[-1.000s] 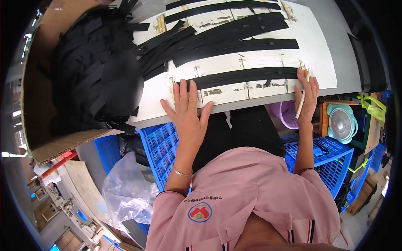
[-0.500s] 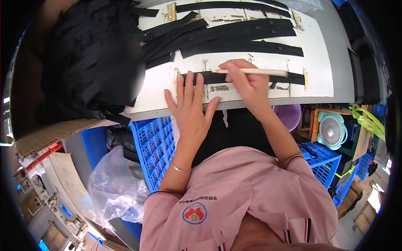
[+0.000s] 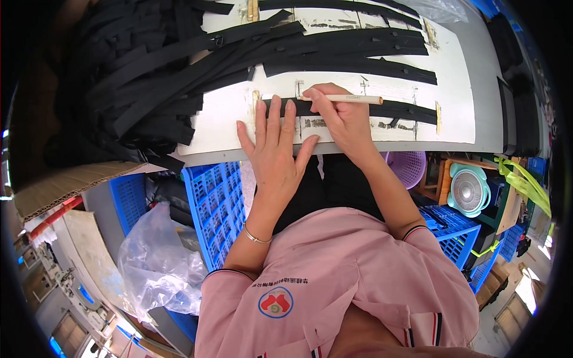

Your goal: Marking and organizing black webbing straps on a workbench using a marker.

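A black fabric strip [image 3: 406, 111] lies across the near part of a white marked board [image 3: 458, 113]. My left hand [image 3: 273, 149] is flat with its fingers spread, the fingertips pressing on the strip's left end. In my right hand [image 3: 347, 122] I grip a white marking pencil [image 3: 358, 99], its tip at the strip just right of my left fingers. The fingers partly hide the tip. Further back on the board lie more black strips [image 3: 352, 45], some overlapping.
A large heap of black strips [image 3: 131, 77] fills the left side, beside a cardboard flap [image 3: 71, 188]. Below the table stand a blue crate [image 3: 215, 209], a clear plastic bag [image 3: 161, 262], a purple basket [image 3: 407, 168] and a small turquoise fan [image 3: 469, 190].
My right hand has shifted slightly left, bringing the pencil tip closer to my left fingers. My left hand stays pressed on the strip. The whole view has shifted a little.
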Motion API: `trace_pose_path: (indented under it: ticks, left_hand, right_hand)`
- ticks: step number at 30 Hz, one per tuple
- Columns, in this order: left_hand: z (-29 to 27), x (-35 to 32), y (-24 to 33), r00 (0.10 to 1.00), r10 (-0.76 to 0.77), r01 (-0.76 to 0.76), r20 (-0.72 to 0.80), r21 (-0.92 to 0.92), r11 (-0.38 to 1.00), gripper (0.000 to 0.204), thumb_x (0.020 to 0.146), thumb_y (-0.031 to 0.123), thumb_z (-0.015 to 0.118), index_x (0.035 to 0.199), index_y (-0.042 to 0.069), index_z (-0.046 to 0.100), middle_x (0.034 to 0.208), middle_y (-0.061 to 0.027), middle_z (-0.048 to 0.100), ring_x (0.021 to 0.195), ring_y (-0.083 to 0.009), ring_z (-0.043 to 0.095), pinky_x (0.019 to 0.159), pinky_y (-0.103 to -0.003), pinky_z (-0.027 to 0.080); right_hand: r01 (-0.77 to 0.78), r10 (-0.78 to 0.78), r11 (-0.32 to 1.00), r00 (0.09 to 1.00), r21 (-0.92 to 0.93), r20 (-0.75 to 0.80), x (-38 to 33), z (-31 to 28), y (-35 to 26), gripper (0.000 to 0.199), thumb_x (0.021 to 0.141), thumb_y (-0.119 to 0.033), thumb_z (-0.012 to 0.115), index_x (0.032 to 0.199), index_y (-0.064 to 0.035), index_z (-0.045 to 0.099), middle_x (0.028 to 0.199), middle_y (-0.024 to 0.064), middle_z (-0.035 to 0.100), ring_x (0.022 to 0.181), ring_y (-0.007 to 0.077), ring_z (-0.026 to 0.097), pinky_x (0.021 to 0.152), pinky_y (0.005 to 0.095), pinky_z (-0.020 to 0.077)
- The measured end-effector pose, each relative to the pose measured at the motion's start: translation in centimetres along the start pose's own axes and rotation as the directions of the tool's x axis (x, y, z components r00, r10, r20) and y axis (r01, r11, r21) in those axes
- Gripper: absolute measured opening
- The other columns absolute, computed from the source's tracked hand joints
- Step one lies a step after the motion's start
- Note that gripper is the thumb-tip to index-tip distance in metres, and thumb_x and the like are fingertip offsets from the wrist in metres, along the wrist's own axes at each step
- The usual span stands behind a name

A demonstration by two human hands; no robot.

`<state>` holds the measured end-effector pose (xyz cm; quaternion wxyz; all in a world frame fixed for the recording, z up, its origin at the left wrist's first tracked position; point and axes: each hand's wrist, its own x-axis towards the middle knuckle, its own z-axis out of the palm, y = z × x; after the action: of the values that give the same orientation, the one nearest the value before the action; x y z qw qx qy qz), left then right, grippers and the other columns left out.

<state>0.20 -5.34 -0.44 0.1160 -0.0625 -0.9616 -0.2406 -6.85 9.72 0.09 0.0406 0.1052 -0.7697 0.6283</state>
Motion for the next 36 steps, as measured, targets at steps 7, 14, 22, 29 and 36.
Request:
trace_pose_path:
  ticks: [7, 14, 22, 29, 36]
  left_hand:
    - [0.0, 0.1, 0.1, 1.000, -0.002, 0.002, 0.004, 0.013, 1.000, 0.068, 0.094, 0.039, 0.073, 0.151, 0.009, 0.053, 0.160, -0.0135, 0.045, 0.152, -0.0349, 0.034, 0.121, -0.061, 0.011]
    - [0.1, 0.1, 0.0, 1.000, 0.012, -0.012, -0.002, 0.001, 1.000, 0.068, 0.093, 0.041, 0.074, 0.148, 0.005, 0.054, 0.158, -0.0150, 0.046, 0.152, -0.0366, 0.034, 0.121, -0.063, 0.008]
    - [0.0, 0.1, 0.0, 0.999, -0.010, 0.009, 0.032, 0.024, 1.000, 0.068, 0.093, 0.042, 0.073, 0.149, 0.007, 0.055, 0.159, -0.0136, 0.045, 0.153, -0.0353, 0.032, 0.121, -0.063, 0.008]
    - [0.0, 0.0, 0.0, 0.999, 0.001, -0.002, 0.040, 0.031, 1.000, 0.069, 0.094, 0.040, 0.074, 0.151, 0.008, 0.052, 0.160, -0.0140, 0.044, 0.153, -0.0358, 0.032, 0.122, -0.063, 0.008]
    - [-0.2, 0.1, 0.0, 0.999, 0.010, -0.012, 0.043, 0.035, 0.999, 0.070, 0.094, 0.041, 0.073, 0.152, 0.007, 0.051, 0.160, -0.0153, 0.044, 0.153, -0.0369, 0.031, 0.122, -0.062, 0.006]
  right_hand:
    - [0.037, -0.039, 0.997, 0.999, -0.069, -0.026, 0.2, 0.1, -0.2, 0.022, 0.104, -0.016, 0.063, 0.104, 0.0025, 0.075, 0.089, 0.0048, 0.073, 0.071, 0.0083, 0.062, 0.063, 0.0229, 0.0476]
    - [-0.059, 0.061, 0.998, 0.993, -0.023, 0.097, -0.3, -0.7, -0.6, 0.021, 0.103, -0.013, 0.062, 0.097, 0.0029, 0.075, 0.075, 0.0030, 0.070, 0.065, 0.0066, 0.059, 0.058, 0.0239, 0.0468]
    - [-0.066, 0.076, 0.996, 0.982, -0.065, 0.171, -0.2, -0.9, -0.6, 0.022, 0.101, -0.014, 0.065, 0.093, 0.0037, 0.075, 0.076, 0.0036, 0.071, 0.066, 0.0081, 0.062, 0.059, 0.0246, 0.0484]
    - [-0.088, 0.091, 0.996, 0.990, 0.030, -0.105, -1.6, -5.4, -1.1, 0.023, 0.100, -0.007, 0.056, 0.090, 0.0004, 0.076, 0.080, 0.0048, 0.070, 0.065, 0.0061, 0.056, 0.059, 0.0232, 0.0443]
    - [-0.126, 0.084, 0.986, 0.945, -0.112, -0.316, -1.6, -8.7, 0.6, 0.024, 0.102, -0.019, 0.065, 0.093, -0.0003, 0.078, 0.061, 0.0002, 0.059, 0.054, 0.0031, 0.049, 0.049, 0.0227, 0.0361]
